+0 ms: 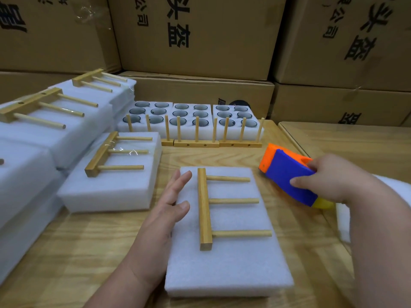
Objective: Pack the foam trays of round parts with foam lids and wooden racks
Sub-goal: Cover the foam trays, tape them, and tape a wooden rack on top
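Observation:
A white foam lid (231, 263) covers a tray in front of me, and a wooden rack (205, 210) with three pegs lies flat on top of it. My left hand (171, 203) rests open against the lid's left edge, fingers spread. My right hand (329, 178) grips a blue, orange and yellow tape dispenser (287, 174) just right of the lid. At the back stand three open foam trays (191, 130) holding round parts, with upright racks (195, 143) in front of them.
A packed tray with its rack (111, 174) lies to the left, with several more packed trays (55, 121) stacked behind it. Cardboard boxes (200, 41) wall off the back. More white foam (342, 218) lies under my right forearm. A second table (355, 141) adjoins on the right.

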